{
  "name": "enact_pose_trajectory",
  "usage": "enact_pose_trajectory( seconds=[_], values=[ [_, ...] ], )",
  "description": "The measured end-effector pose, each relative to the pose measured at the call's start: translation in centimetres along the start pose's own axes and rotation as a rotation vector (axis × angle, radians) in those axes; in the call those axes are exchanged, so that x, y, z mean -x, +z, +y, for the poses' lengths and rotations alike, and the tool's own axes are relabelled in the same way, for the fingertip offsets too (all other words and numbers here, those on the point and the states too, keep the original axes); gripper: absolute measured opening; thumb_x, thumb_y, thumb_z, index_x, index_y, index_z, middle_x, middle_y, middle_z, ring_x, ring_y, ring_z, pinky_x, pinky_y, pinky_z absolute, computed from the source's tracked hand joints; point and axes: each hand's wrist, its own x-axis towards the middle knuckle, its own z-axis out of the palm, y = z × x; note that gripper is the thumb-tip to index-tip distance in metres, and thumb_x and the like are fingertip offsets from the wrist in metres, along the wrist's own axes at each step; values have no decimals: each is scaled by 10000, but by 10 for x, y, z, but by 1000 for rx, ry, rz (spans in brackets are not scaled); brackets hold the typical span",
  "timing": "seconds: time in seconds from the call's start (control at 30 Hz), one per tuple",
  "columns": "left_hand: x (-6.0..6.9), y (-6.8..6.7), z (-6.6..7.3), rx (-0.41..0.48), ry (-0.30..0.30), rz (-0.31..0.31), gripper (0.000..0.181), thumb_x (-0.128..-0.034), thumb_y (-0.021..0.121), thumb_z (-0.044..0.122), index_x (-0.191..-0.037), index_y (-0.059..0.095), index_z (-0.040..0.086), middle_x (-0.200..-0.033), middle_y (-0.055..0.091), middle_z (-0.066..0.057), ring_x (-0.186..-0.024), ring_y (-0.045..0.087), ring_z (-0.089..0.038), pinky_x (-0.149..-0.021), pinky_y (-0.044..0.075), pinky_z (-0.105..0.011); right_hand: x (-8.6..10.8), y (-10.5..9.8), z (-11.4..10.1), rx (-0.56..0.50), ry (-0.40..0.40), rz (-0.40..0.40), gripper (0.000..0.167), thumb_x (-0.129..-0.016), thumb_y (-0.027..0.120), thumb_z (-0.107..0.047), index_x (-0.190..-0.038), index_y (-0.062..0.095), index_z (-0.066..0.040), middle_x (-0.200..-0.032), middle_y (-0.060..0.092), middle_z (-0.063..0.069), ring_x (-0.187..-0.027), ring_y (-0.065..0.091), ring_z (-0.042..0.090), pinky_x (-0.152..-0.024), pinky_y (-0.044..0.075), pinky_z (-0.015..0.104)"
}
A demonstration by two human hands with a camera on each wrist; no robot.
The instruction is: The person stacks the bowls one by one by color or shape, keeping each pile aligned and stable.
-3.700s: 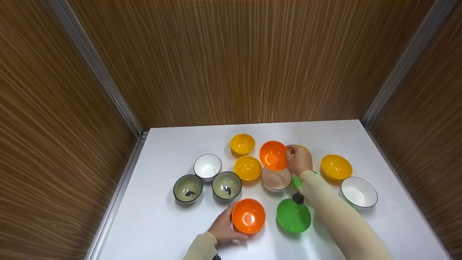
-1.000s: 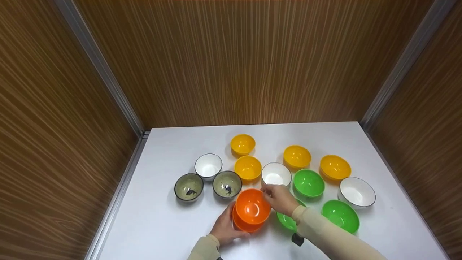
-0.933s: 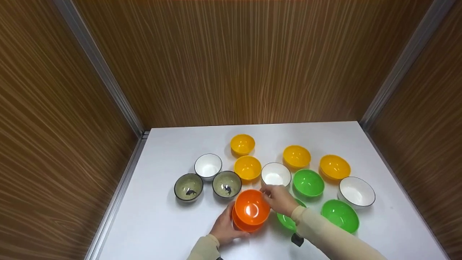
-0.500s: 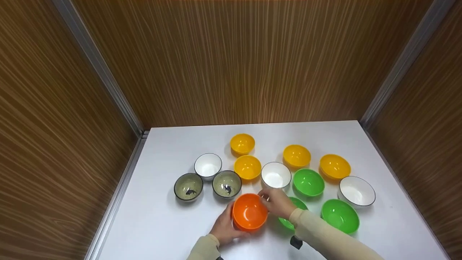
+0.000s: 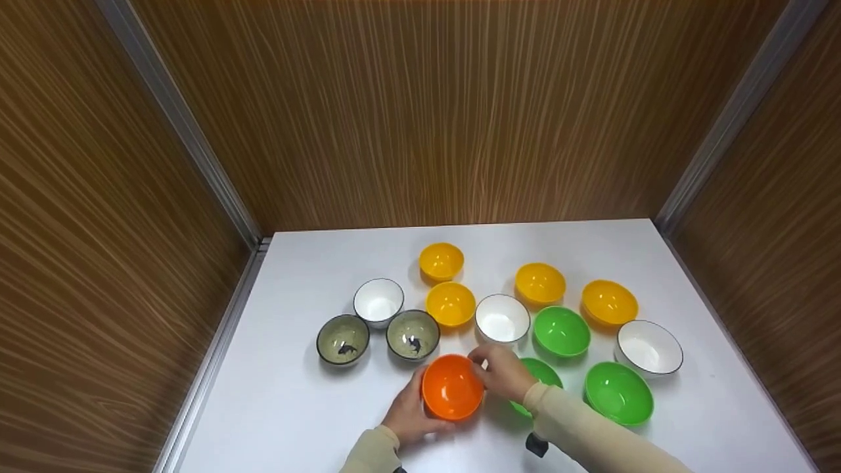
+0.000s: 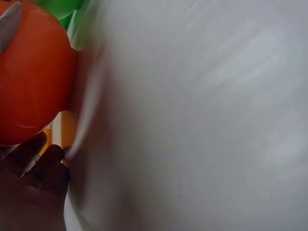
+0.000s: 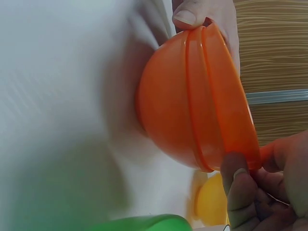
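Observation:
Orange bowls stand nested in one another near the front of the white table. From above only the inside of the top orange bowl (image 5: 453, 389) shows; the right wrist view shows the stacked rims of the lower orange bowls (image 7: 168, 101) beneath it. My left hand (image 5: 409, 412) holds the stack from its left side, thumb at the front and fingers behind. With thumb and fingers, my right hand (image 5: 504, 376) pinches the rim of the top bowl at its right. A green bowl (image 5: 542, 373) lies partly hidden behind the right hand.
Several yellow bowls (image 5: 441, 261) stand toward the back. White bowls (image 5: 502, 318) with dark rims, two grey-green patterned bowls (image 5: 343, 339) and other green bowls (image 5: 619, 393) surround the stack. Wood-grain panels (image 5: 420, 118) enclose the table (image 5: 263, 407) at the back and sides.
My right hand brought an orange bowl from the back toward the left hand, then lowered it into the orange bowl held there. The left hand has stayed nearly still.

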Motion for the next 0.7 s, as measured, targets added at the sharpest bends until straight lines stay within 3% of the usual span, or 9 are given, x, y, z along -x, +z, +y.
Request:
enact_pose_trajectory(
  seconds=[0.2,0.3,0.43,0.57,0.7],
  values=[
    [0,1,2,-16,-9,-1,1179,-514,929,429,-1473,260,278,-1438,431,97,-1312,414,-135,-1140,274,-451,1,2,2,13,14,-2,114,-875,638,-63,-962,711,-58,-840,657,-16,-728,576,108,-631,526,255],
    [0,1,3,-35,-19,-5,1216,-537,917,444,-1508,220,219,-1486,389,32,-1339,389,-180,-1140,267,-473,3,0,2,8,23,-21,188,-897,648,-123,-1065,681,-46,-911,657,4,-761,584,122,-669,533,271],
    [2,1,6,-71,-17,2,1271,-567,902,462,-1534,158,107,-1543,293,-96,-1376,337,-276,-1138,253,-511,10,-7,1,-41,30,-99,575,-860,716,-348,-1330,523,-81,-1193,598,78,-962,595,217,-795,543,369],
    [4,1,10,-85,14,26,1274,-566,903,465,-1526,167,64,-1540,282,-140,-1370,338,-315,-1129,264,-526,18,-13,1,26,-48,-185,1013,-686,801,-542,-1485,327,-137,-1474,390,137,-1282,434,347,-996,435,544],
    [5,1,12,-95,29,52,1270,-557,893,500,-1521,190,65,-1526,311,-129,-1357,360,-306,-1119,286,-526,22,-12,4,136,-119,-241,1167,-621,836,-544,-1524,233,-119,-1522,315,163,-1354,356,350,-1050,374,559]
  ],
)
